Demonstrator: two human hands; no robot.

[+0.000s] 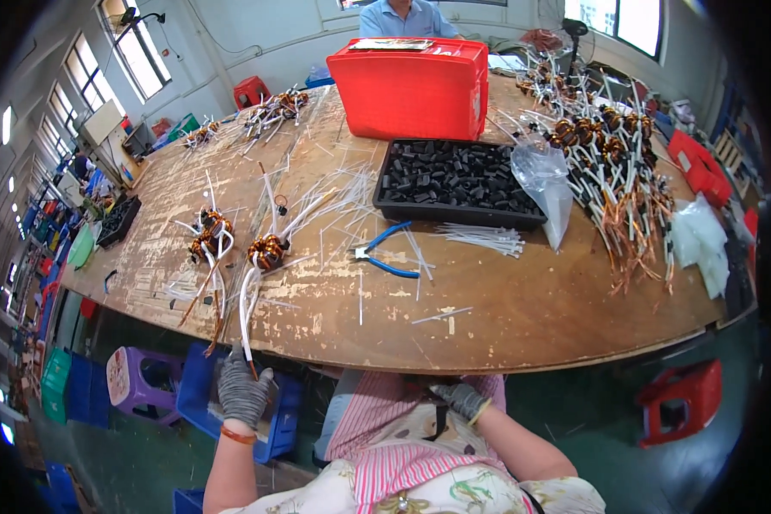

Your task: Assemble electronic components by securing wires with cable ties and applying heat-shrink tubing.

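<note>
My left hand, in a grey glove, sits below the table's front edge and grips the ends of the long white-sleeved leads of a copper coil that lies on the table. My right hand, also gloved, rests against my lap under the table edge; its fingers look curled and I see nothing in it. Blue-handled cutters lie on the table between the coil and a black tray of small black parts.
More coils lie at the left, and a large pile of wound coils at the right. A red bin, a clear plastic bag and loose white ties are on the worn wooden table. A person in a blue shirt sits opposite.
</note>
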